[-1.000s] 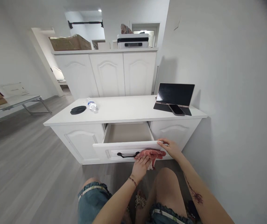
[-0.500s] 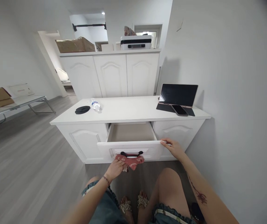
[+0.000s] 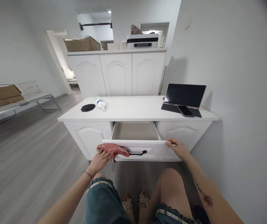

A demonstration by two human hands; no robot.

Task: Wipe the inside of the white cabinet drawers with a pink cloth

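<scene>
A white drawer (image 3: 135, 133) is pulled out of the low white cabinet, its inside bare. My left hand (image 3: 100, 158) presses a red patterned cloth (image 3: 114, 150) against the left part of the drawer front, with fingers over the cloth. The cloth hangs loosely and covers the left end of the black handle (image 3: 139, 153). My right hand (image 3: 177, 148) pinches the top right corner of the drawer front, thumb and fingers around its edge.
On the cabinet top (image 3: 133, 109) lie a black flat pouch-like thing (image 3: 88, 107), a plastic bottle (image 3: 100, 103), a tablet (image 3: 185, 95) on a dark stand and a phone (image 3: 185, 111). A wall (image 3: 245, 109) rises at right. Cardboard boxes (image 3: 2, 96) sit on a metal-legged table at left.
My left hand has moved the cloth leftward and up, from the handle to the left part of the drawer front. My right hand stays at the drawer's corner. The view has shifted slightly left.
</scene>
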